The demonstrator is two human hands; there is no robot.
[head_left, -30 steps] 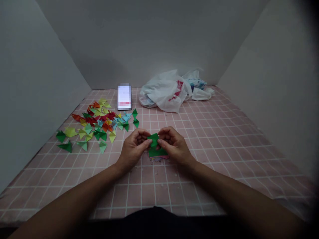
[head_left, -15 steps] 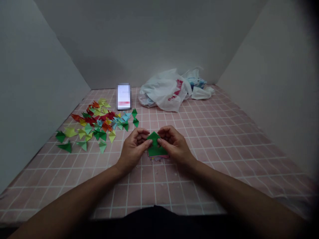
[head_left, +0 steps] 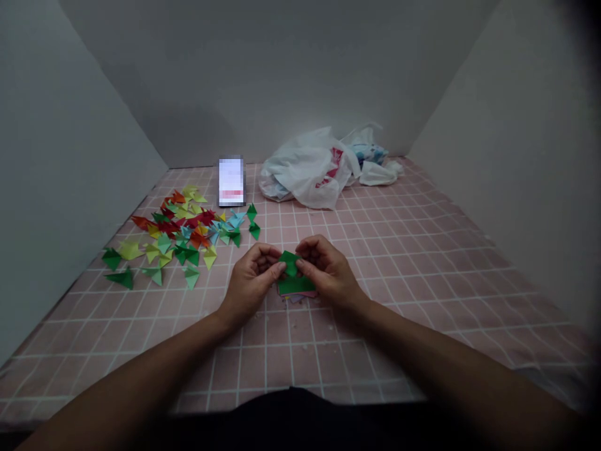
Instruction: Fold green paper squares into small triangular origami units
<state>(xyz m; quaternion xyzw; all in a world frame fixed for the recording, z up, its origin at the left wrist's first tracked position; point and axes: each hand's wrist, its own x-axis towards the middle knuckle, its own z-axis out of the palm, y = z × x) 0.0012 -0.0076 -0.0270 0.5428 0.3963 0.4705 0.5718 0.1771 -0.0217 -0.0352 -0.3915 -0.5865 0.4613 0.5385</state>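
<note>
A small folded piece of green paper [head_left: 290, 263] is pinched between my two hands at the middle of the table. My left hand [head_left: 256, 272] grips its left edge with the thumb in front and the fingers curled behind. My right hand [head_left: 328, 269] holds the right edge in the same way. Just below the folded piece lies a stack of square paper [head_left: 297, 287], green on top, with pink and other colours showing at its near edge. The fingertips behind the paper are partly hidden.
Several folded paper cranes [head_left: 188, 254] in green, yellow, red, orange and blue spread across the left of the pink checked tablecloth [head_left: 413, 351]. Behind them stands a lit phone [head_left: 231, 181]. White plastic bags [head_left: 305, 169] lie crumpled at the back, near the wall. Walls enclose three sides.
The green paper's top point has tipped left and its outline looks shorter and more slanted. Both hands keep their hold in nearly the same place. The view has shifted slightly.
</note>
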